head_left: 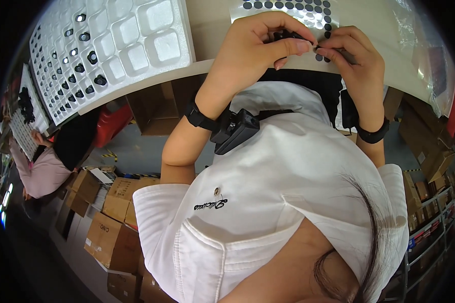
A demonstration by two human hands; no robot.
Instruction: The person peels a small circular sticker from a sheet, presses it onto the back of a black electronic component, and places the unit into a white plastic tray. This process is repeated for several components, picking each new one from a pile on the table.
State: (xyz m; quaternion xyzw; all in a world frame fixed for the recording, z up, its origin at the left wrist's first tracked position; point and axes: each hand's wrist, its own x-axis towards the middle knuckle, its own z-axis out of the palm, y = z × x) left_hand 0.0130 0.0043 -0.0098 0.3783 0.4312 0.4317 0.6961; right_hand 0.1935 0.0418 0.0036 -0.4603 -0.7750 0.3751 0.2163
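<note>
My left hand (pixel 258 44) is closed around a small black part (pixel 287 35), mostly covered by the thumb and fingers. Close against it, the fingertips of my right hand (pixel 360 56) are pinched together at the end of that part. Whatever the right fingers grip is too small and hidden to make out. Under and beyond both hands, a sheet of round black stickers (pixel 307 20) lies on the table.
At the left, a white foam tray (pixel 159 22) holds several small black parts (pixel 92 56) in its pockets. Clear plastic film (pixel 423 53) lies at the right. An open cardboard box (pixel 156 108) is under the table edge. Another person (pixel 48 174) works at far left, near a red stool (pixel 110 126).
</note>
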